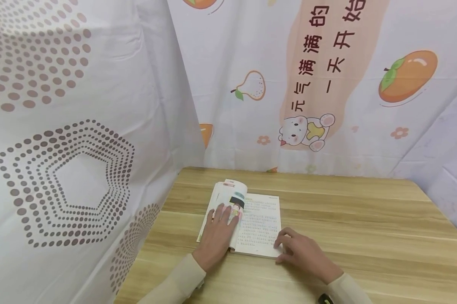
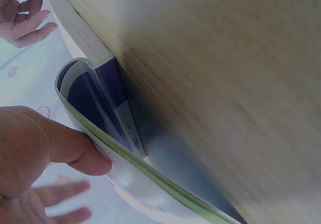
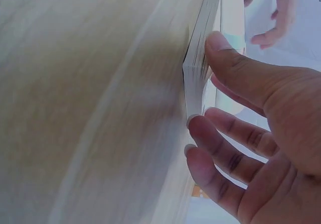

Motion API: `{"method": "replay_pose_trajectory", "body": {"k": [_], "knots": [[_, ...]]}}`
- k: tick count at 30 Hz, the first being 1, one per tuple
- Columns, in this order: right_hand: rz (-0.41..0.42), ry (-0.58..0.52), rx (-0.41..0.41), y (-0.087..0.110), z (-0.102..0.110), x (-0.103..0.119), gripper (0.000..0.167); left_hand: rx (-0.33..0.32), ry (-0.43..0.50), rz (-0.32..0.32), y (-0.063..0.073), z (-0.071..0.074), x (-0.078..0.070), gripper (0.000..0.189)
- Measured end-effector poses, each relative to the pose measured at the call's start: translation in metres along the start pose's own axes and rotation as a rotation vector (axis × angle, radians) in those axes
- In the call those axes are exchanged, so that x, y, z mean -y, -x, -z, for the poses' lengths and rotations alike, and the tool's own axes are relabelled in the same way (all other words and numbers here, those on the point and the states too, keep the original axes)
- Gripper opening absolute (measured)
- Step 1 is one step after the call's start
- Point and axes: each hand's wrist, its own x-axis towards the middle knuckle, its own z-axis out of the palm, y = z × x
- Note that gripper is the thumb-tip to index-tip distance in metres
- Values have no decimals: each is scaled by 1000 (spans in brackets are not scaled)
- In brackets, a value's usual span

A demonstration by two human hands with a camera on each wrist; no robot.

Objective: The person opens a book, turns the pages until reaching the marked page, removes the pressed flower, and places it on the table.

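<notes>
An open book (image 1: 257,228) lies on the wooden table, printed text on its right page and a coloured picture on the left one. My left hand (image 1: 218,230) rests on the left page with fingers spread. In the left wrist view that side bows up from the table beside the purple and white spine (image 2: 118,101), and the left thumb (image 2: 88,158) lies along it. At the near right corner my right hand (image 1: 302,253) has its fingers bent about the page edges. The right wrist view shows its thumb (image 3: 225,53) at the page block's corner, the index finger partly hidden behind.
The wooden table (image 1: 350,219) stretches to the right of the book and behind it. A white curtain with dotted patterns (image 1: 69,181) hangs along the left side, and a fruit-printed curtain (image 1: 228,114) closes off the back.
</notes>
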Motion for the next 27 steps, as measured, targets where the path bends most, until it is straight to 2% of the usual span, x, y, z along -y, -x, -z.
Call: {"method": "replay_pose_trajectory", "body": {"k": [3,6,8,11,12,16,19,27], "knots": [[6,-3,0,0,1,0,26,24,51,-49,1,0,-1,34],[35,7,-25,0,2,0,15,55,103,-87,0,1,-2,29],[61,20,-48,1,3,0,11,99,121,-109,-2,3,-4,27],[91,38,-78,0,3,0,12,158,151,-120,-3,4,-8,7],[96,44,-85,0,3,0,12,175,146,-121,-3,3,-10,8],[72,58,-142,-1,3,1,11,214,150,-116,-2,1,-15,51],[50,53,-210,-2,3,1,10,199,140,-118,-1,0,-17,61],[34,-6,-335,-3,5,4,20,130,117,-84,0,-3,-19,38]]}}
